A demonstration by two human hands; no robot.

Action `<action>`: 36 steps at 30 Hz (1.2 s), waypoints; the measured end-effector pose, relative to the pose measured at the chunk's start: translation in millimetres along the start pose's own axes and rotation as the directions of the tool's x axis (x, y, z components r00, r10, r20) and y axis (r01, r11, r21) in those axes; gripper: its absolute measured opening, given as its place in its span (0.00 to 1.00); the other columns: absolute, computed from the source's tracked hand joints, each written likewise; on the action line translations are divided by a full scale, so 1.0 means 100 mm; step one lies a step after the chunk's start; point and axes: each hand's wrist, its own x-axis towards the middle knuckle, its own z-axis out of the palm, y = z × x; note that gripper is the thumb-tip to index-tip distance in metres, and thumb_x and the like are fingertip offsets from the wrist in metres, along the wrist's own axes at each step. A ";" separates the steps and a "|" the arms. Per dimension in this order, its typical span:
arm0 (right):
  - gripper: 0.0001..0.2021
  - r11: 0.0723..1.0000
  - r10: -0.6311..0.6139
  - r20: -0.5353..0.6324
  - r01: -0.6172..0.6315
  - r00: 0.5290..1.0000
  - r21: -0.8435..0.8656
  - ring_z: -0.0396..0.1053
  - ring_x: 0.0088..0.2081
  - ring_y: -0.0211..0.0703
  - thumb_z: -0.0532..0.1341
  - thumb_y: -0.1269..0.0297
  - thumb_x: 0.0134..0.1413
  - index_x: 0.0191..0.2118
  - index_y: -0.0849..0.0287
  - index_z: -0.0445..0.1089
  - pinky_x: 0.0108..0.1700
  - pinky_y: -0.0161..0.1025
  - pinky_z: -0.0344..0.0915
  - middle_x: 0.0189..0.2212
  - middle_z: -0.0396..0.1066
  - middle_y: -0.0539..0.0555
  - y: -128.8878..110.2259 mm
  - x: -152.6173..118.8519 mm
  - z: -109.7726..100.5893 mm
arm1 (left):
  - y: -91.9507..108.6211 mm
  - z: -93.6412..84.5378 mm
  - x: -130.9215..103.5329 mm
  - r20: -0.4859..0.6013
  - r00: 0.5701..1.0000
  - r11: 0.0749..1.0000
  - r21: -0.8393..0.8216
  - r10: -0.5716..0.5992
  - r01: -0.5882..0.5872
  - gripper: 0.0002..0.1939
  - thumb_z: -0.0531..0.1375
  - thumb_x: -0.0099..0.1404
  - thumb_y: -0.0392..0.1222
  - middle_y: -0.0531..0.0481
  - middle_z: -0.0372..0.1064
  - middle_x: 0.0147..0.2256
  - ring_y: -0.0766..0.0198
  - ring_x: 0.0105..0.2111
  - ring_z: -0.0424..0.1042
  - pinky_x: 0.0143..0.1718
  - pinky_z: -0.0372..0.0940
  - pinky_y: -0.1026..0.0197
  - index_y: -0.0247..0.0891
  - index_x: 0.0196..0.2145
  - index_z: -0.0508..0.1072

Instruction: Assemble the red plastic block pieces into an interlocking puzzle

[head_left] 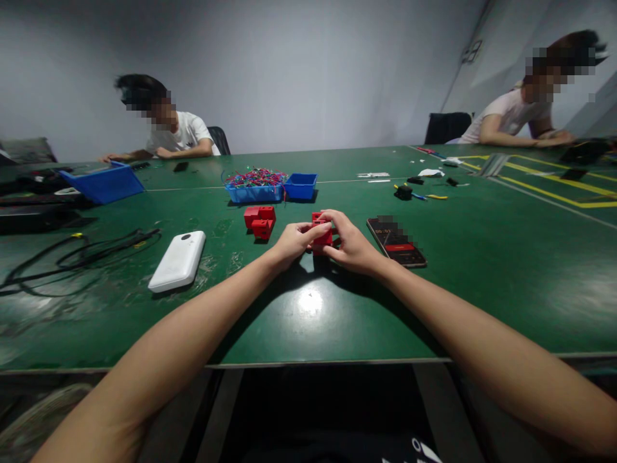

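Note:
A red block-like piece [322,239] is between my two hands, low over the middle of the green table [308,334]. Fingers of my left hand [295,242] press on its left side and front. My right hand [351,243] wraps round its right side, with fingertips at its top and lower edge. Parts of the piece are hidden by my fingers. Left of my hands, another red blocky part [260,222] rests on the table, touched by neither hand.
A phone [398,244] lies right of my hands, a white power bank [178,262] left. Behind are a blue tray of coloured wires [254,186] and a small blue bin [301,186]. Black cables [96,254] lie left. Two people sit across the table.

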 end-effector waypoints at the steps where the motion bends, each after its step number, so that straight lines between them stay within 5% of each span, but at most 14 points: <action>1: 0.22 1.000 -0.001 -0.001 0.001 1.000 0.000 0.64 0.53 0.52 0.63 0.65 0.50 0.51 0.57 0.59 0.57 0.52 0.63 0.50 0.65 0.62 0.00 0.00 0.00 | 0.00 0.00 0.00 -0.003 1.000 1.000 0.002 -0.001 0.001 0.29 0.70 0.47 0.58 0.46 0.75 0.29 0.66 0.27 0.70 0.32 0.62 0.63 0.29 0.37 0.79; 20: 0.26 0.999 0.036 -0.008 -0.036 0.999 -0.007 0.63 0.55 0.54 0.64 0.65 0.47 0.53 0.56 0.59 0.57 0.53 0.63 0.52 0.63 0.63 -0.02 -0.01 0.02 | -0.03 -0.12 0.03 0.110 0.994 0.992 0.121 0.029 -0.043 0.28 0.71 0.46 0.55 0.46 0.74 0.34 0.64 0.31 0.71 0.37 0.63 0.61 0.31 0.39 0.75; 36: 0.23 0.999 0.043 -0.001 -0.043 0.999 -0.008 0.65 0.52 0.52 0.62 0.67 0.48 0.52 0.57 0.59 0.55 0.53 0.64 0.50 0.66 0.62 0.00 0.00 0.01 | 0.00 -0.03 -0.02 0.035 0.999 0.985 0.170 0.026 -0.032 0.28 0.67 0.50 0.59 0.48 0.73 0.28 0.67 0.25 0.66 0.28 0.57 0.65 0.30 0.36 0.78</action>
